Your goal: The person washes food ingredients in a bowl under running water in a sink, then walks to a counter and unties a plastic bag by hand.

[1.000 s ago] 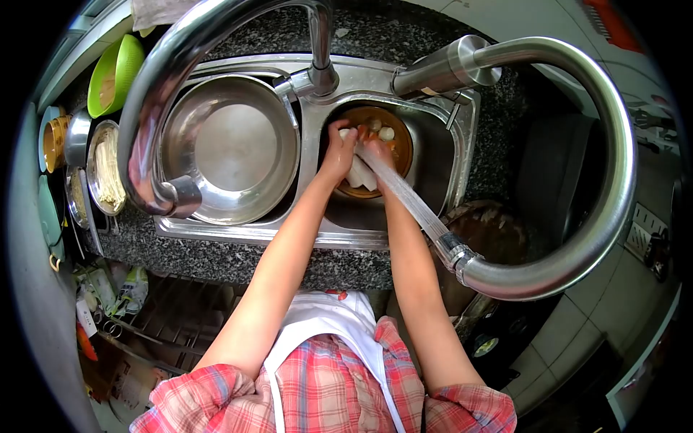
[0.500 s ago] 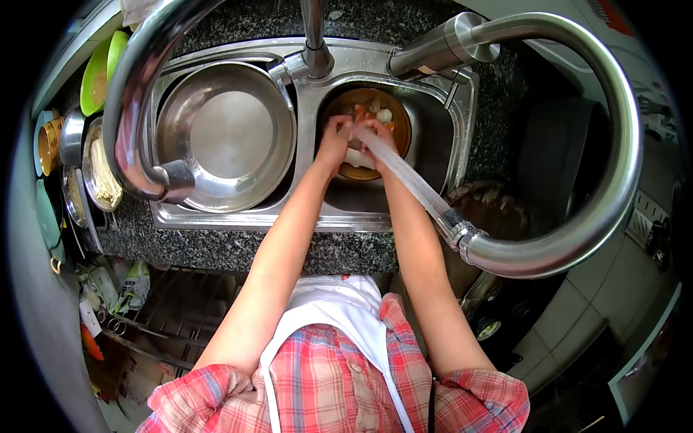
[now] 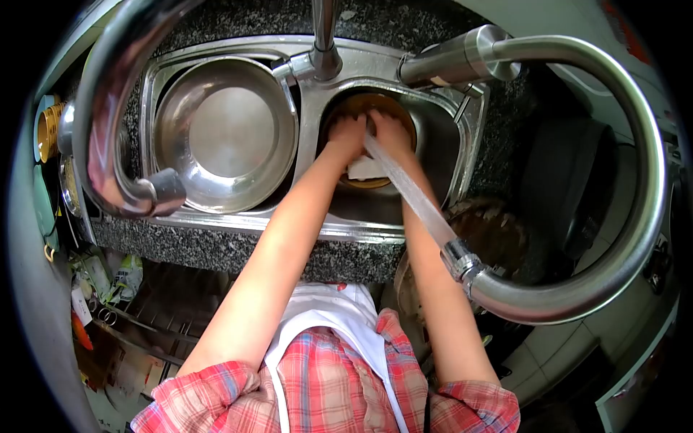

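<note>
Both hands are down inside an amber-brown bowl (image 3: 412,133) in the right sink basin. My left hand (image 3: 349,133) reaches into its left side, fingertips pointing down and out of sight. Beside it my right hand (image 3: 390,132) dips into the right side, its fingers also bent down and hidden. Whatever they touch underneath cannot be made out. A white block-like piece (image 3: 366,169) lies in the near part of the bowl, below the wrists. A water stream (image 3: 408,186) runs from the curved faucet (image 3: 465,270) at right and falls between the hands.
A wide steel pan (image 3: 231,133) fills the left basin. A second curved metal pipe (image 3: 97,159) looms at the left, close to the camera. A small tap (image 3: 325,61) stands behind the sink divider. Dark granite counter (image 3: 253,249) borders the sink; a round brown board (image 3: 491,231) is at right.
My hands have moved further into the bowl's far part, over the orange and white pieces seen there before. The camera view has shifted slightly.
</note>
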`<state>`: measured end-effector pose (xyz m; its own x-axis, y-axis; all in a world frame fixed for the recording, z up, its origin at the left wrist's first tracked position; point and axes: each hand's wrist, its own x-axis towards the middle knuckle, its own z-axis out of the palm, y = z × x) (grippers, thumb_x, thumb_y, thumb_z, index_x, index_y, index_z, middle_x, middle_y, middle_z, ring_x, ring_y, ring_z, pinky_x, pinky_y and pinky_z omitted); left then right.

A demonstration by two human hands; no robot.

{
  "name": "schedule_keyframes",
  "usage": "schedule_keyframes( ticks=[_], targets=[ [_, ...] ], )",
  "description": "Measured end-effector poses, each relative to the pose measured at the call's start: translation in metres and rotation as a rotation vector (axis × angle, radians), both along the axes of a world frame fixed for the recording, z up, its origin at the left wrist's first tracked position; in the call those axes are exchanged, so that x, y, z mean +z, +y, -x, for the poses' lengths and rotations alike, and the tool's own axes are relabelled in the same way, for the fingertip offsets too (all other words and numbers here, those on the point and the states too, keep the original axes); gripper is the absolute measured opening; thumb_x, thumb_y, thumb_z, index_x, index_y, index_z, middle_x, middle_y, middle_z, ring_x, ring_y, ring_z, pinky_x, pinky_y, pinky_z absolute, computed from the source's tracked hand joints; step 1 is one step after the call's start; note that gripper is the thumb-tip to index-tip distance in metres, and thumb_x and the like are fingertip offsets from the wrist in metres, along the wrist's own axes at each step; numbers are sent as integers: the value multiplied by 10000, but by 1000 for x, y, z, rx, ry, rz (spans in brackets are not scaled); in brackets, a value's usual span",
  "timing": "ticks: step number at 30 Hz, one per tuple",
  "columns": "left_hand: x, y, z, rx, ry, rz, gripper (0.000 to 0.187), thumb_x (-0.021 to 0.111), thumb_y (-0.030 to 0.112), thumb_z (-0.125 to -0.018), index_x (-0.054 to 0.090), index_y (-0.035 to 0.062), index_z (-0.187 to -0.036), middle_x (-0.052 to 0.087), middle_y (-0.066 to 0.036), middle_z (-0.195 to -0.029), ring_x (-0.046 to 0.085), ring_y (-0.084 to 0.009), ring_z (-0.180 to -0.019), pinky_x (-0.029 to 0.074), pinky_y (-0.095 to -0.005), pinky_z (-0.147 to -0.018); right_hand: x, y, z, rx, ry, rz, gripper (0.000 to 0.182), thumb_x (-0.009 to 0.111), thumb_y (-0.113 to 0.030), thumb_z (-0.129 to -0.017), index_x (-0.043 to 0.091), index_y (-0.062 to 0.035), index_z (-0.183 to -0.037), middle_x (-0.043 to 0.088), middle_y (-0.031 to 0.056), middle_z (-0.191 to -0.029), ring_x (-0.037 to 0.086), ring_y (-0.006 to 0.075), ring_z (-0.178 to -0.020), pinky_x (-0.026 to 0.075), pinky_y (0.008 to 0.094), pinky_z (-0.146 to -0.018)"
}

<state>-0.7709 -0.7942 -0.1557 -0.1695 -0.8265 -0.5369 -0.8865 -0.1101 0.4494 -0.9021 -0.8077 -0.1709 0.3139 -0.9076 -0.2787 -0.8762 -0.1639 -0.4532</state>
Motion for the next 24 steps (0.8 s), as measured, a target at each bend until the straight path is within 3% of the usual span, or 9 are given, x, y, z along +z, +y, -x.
schedule_keyframes(
  ticks=[2, 5, 9, 12, 14, 18, 20, 23, 24],
  targets=[
    [-5, 1, 0, -20, -13, -135, 411, 612, 95, -771, 476, 38, -1154, 525, -233, -1162, 520, -376, -1085, 477, -418, -860, 0, -4, 9, -30, -359, -347, 460, 637, -92, -717, 521, -102, -1163, 641, 162, -968, 604, 328, -919, 491, 391, -756],
    [-22, 10, 0, 9, -24, -62, 440, 599, 215, -782, 472, 7, -1148, 551, -264, -1079, 560, -389, -1004, 488, -438, -815, 14, -7, 2, -99, -414, -549, 436, 621, -103, -734, 546, -103, -1164, 624, 186, -1015, 597, 355, -918, 483, 388, -772],
    [-36, 18, 2, 1, -86, -38, 372, 566, 195, -798, 511, -11, -1104, 543, -253, -1111, 569, -399, -987, 490, -441, -812, -41, -1, -2, 17, -355, -223, 315, 633, -162, -757, 605, -64, -1055, 637, 169, -996, 616, 332, -877, 473, 381, -760],
    [-24, 14, -2, 82, -61, -72, 309, 516, 166, -824, 532, -11, -1077, 597, -230, -1006, 598, -382, -941, 494, -444, -805, -13, 10, -2, -230, -525, -364, 181, 604, -171, -802, 598, -49, -935, 613, 75, -809, 597, 201, -740, 469, 341, -665],
    [-24, 14, -7, 500, 156, 49, 243, 509, 183, -840, 583, -7, -972, 632, -215, -853, 628, -355, -888, 500, -430, -770, -7, 17, -5, -409, -747, -399, 121, 589, -155, -816, 590, -51, -879, 582, 44, -736, 574, 155, -672, 466, 317, -614],
    [-15, 20, -4, 743, 363, 343, 285, 504, 253, -881, 605, 0, -796, 616, -157, -653, 645, -257, -710, 490, -375, -631, 16, 27, -18, -662, -1036, -663, 152, 580, -198, -872, 539, -61, -821, 516, 12, -692, 511, 104, -587, 438, 252, -524],
    [-13, 21, -7, 921, 748, -59, 410, 479, 321, -920, 597, 8, -683, 576, -82, -588, 555, -167, -553, 423, -311, -538, 16, 31, -27, -674, -1042, -686, 212, 577, -248, -891, 519, -51, -838, 525, 22, -716, 528, 119, -617, 451, 247, -538],
    [-4, 24, -2, 964, 777, -87, 457, 433, 338, -950, 594, 10, -675, 509, -24, -518, 452, -115, -490, 374, -278, -513, -3, 31, -34, -912, -1221, -409, 340, 527, -343, -920, 531, -34, -777, 538, 40, -692, 527, 117, -604, 423, 230, -511],
    [1, 22, -5, 958, 762, -184, 396, 454, 321, -943, 629, 18, -757, 573, -52, -643, 515, -131, -602, 406, -282, -554, 6, 30, -24, -869, -1116, -455, 388, 503, -367, -928, 534, -27, -743, 550, 50, -705, 535, 129, -621, 434, 244, -551]
  ],
)
